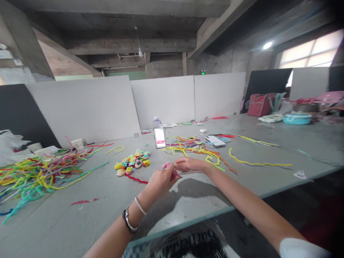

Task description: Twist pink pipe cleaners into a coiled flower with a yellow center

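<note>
Near the table's front edge my left hand point(162, 175) is closed around a small pink fuzzy piece point(166, 165), part of which pokes out above the fingers. My right hand point(189, 164) meets it from the right, fingers pinched together at the same piece; its exact shape is hidden by the fingers. Left of the hands lies a cluster of small fuzzy flowers point(131, 163) in yellow, white, blue and red. A red fuzzy strand point(136, 179) runs from beside the flowers toward my left wrist. Beyond my right hand spread loose yellow fuzzy strands point(185, 152).
A large tangle of coloured strands point(45, 172) covers the left side. Behind the hands stands a bottle point(157, 122). A white phone point(215, 141), yellow-handled scissors point(258, 141) and a blue lunch box point(297, 118) lie to the right. White panels point(163, 98) border the table's back.
</note>
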